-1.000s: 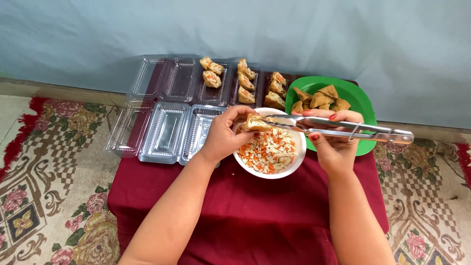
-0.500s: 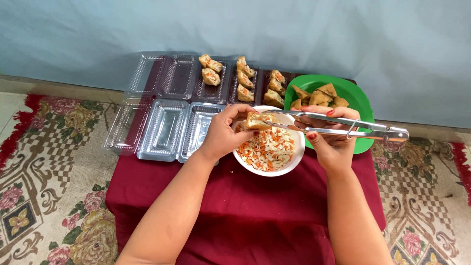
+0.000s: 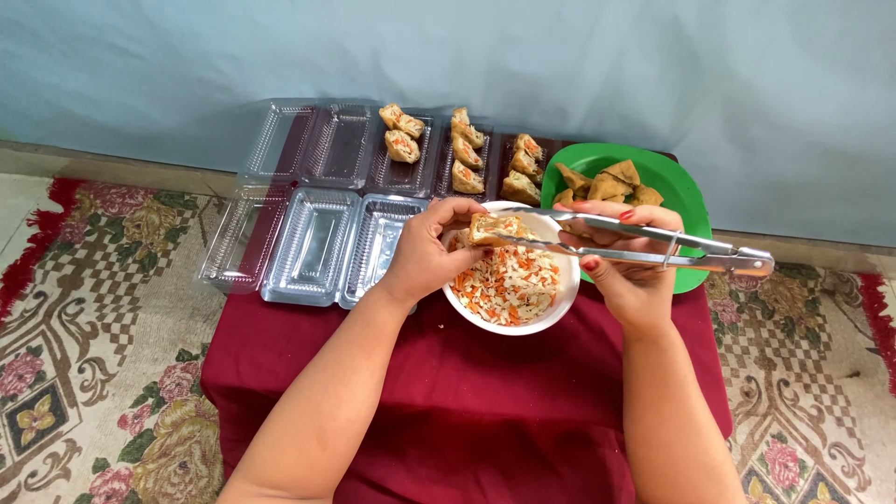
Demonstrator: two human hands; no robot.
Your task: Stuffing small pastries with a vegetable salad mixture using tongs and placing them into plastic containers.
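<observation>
Maroon-clothed table [image 3: 467, 411]: left hand [image 3: 425, 257] grips tofu piece [image 3: 493, 227]; right hand [image 3: 630, 275] grips metal tongs [image 3: 644, 245]; clear trays [image 3: 313, 245] left.

Looks like a home floor corner used for packing snacks: patterned rug [image 3: 103, 308] across the lower frame, low table under a maroon cloth [image 3: 467, 401] at centre, plain blue wall [image 3: 467, 56] along the top, clear plastic boxes [image 3: 317, 243] upper left, green plate [image 3: 686, 187] upper right.
</observation>
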